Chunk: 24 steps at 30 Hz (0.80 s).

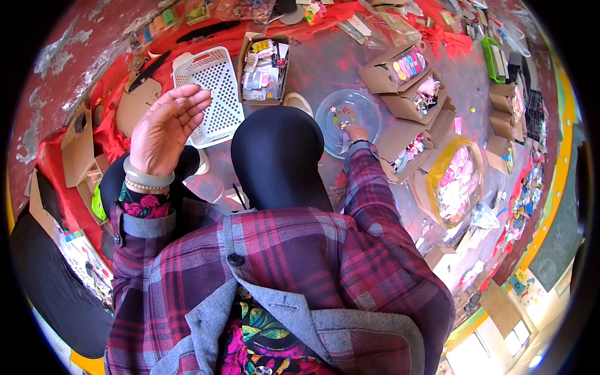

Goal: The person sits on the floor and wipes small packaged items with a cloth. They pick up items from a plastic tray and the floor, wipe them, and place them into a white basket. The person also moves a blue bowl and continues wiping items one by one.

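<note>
My left hand is raised over my left knee, palm turned up, with its fingers stretched out and nothing in them. A pale bangle and a beaded bracelet circle that wrist. Behind its fingers lies a white perforated plastic basket. My right hand reaches over the near right rim into a round clear plastic basin. Its fingertips look drawn together among small colourful flower-like pieces on the basin's bottom. Whatever they pinch is too small to make out.
A cardboard box of packaged small goods stands beyond my knees. Right of the basin are open cardboard boxes of colourful trinkets and a yellow-rimmed box of pink and white pieces. Red cloth lies along the left side.
</note>
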{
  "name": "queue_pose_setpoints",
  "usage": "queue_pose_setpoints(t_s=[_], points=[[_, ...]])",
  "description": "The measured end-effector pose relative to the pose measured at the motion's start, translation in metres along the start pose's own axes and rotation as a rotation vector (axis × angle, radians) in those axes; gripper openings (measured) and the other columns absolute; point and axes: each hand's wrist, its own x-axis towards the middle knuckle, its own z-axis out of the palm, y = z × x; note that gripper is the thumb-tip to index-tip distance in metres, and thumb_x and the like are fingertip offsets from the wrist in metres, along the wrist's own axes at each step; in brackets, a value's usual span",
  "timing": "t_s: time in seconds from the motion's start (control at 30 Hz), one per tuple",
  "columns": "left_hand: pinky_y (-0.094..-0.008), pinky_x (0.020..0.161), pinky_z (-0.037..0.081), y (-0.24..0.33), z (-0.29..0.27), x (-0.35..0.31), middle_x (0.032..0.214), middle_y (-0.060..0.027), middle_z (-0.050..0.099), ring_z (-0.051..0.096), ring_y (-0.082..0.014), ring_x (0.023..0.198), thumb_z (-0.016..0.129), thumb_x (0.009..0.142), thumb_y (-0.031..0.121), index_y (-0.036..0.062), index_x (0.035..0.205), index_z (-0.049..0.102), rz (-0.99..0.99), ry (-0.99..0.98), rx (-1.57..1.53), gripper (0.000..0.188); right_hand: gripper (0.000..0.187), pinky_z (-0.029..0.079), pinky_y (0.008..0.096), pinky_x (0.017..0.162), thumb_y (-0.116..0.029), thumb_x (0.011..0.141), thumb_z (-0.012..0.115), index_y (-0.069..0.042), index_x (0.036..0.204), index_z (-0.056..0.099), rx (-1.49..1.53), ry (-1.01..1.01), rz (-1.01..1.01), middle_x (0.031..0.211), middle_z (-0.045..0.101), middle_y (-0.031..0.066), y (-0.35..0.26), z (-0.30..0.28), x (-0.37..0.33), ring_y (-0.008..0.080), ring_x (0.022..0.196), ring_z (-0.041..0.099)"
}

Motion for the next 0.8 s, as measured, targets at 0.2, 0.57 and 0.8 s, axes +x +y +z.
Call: queue_pose_setpoints(t_s=[0.2, 0.57, 0.8], points=[[-0.0299, 0.090, 0.038, -0.002, -0.001, 0.000, 0.112, -0.0133, 0.054, 0.051, -0.0212, 0.106, 0.043, 0.087, 0.015, 0.0001, 0.112, 0.047, -0.017, 0.004, 0.019, 0.029, 0.034, 0.041, 0.0305, 0.063, -0.034, 0.074, 0.056, -0.002, 0.085, 0.060, 0.653, -0.060, 0.184, 0.077, 0.060, 0.0076, 0.013, -0.031, -0.035, 0.0179, 0.071, 0.055], [-0.0302, 0.091, 0.038, -0.006, 0.010, -0.005, 0.112, -0.0136, 0.053, 0.050, -0.0216, 0.107, 0.043, 0.087, 0.015, 0.0001, 0.111, 0.047, -0.007, -0.041, 0.016, 0.028, 0.029, 0.051, 0.0305, 0.056, -0.022, 0.080, 0.057, -0.002, 0.100, 0.054, 1.604, 0.037, -0.096, 0.084, 0.058, 0.0056, 0.002, -0.142, -0.116, 0.0144, 0.066, 0.057], [-0.0322, 0.092, 0.037, -0.013, 0.021, -0.002, 0.116, -0.0167, 0.050, 0.048, -0.0243, 0.110, 0.042, 0.089, 0.024, -0.0017, 0.115, 0.045, 0.064, -0.233, 0.040, 0.037, 0.020, 0.048, 0.0235, 0.062, -0.011, 0.081, 0.053, 0.000, 0.099, 0.054, 1.315, -0.027, -0.473, 0.093, 0.061, 0.0066, -0.152, -0.242, -0.193, 0.0104, 0.070, 0.056]])
